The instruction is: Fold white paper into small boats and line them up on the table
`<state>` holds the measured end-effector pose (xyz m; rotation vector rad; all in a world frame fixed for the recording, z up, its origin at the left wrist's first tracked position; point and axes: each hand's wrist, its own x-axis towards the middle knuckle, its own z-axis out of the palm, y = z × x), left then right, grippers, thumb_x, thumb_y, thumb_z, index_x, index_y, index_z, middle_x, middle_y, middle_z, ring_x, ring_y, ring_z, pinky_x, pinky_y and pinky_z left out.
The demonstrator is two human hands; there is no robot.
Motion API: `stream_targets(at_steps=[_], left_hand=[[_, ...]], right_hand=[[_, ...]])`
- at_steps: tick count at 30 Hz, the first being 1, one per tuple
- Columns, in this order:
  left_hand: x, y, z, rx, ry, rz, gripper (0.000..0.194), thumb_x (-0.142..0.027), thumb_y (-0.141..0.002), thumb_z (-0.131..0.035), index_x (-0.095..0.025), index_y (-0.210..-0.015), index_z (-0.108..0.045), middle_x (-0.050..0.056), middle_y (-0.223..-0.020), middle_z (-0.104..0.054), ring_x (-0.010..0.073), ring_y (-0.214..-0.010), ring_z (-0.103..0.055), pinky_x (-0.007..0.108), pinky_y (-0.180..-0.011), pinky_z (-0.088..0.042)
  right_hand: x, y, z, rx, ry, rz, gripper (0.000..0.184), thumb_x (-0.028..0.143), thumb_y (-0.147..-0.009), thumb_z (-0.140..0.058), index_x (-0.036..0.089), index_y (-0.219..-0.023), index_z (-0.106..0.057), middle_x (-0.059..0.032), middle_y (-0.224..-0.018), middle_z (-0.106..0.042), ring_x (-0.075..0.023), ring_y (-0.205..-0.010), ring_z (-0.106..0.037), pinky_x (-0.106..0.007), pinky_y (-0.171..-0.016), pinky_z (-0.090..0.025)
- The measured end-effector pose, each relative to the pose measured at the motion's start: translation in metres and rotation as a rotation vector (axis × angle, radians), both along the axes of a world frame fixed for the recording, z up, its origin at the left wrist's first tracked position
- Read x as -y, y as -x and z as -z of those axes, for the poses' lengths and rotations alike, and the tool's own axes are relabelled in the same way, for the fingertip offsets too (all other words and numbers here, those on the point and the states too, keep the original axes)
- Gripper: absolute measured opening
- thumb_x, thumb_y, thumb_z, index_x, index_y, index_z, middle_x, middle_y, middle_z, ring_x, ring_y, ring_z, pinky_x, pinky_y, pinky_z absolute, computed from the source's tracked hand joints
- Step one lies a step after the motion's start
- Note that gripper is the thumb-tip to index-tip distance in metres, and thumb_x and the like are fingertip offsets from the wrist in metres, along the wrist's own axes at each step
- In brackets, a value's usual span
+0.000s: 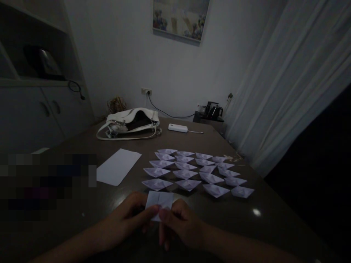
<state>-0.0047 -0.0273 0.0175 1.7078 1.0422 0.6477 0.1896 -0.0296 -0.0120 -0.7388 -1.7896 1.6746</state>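
The left hand and right hand have their fingers clamped on a small folded paper, thumbs meeting at its lower part. It is held over the near part of the dark bench, just before rows of paper boats. A white sheet lies left of the boats, a white bag farther back

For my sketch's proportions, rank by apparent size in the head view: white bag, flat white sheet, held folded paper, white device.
1. White bag
2. Flat white sheet
3. Folded paper, nearest the camera and partly covered
4. White device
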Motion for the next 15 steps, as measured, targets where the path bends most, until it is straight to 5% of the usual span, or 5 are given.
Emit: stream_targets(at_steps=[7,15], left_hand=[[-0.004,-0.006,-0.005,0.007,-0.002,0.138,0.055,-0.065,-0.088,-0.038,-0.016,-0.073,-0.057,-0.001,-0.065,-0.052,0.0142,-0.06,-0.053,0.022,-0.057,-0.045],[-0.002,-0.007,-0.007,-0.114,-0.037,0.132,0.055,-0.062,-0.091,-0.032,-0.017,-0.072,-0.057,-0.001,-0.064,-0.051,0.0137,-0.059,-0.051,0.022,-0.058,-0.044]], right_hand=[[-0.001,0.0,0.002,0.063,0.014,0.012,0.071,0.075,-0.085,-0.038,0.013,-0.055,-0.056,-0.0005,-0.047,-0.05,-0.006,-0.036,-0.045,-0.016,-0.035,-0.032],[0.0,0.002,0.003,0.047,0.067,0.079,0.075,0.079,-0.083,-0.031,0.013,-0.062,-0.058,-0.0001,-0.047,-0.051,-0.0063,-0.033,-0.043,-0.017,-0.035,-0.034]])
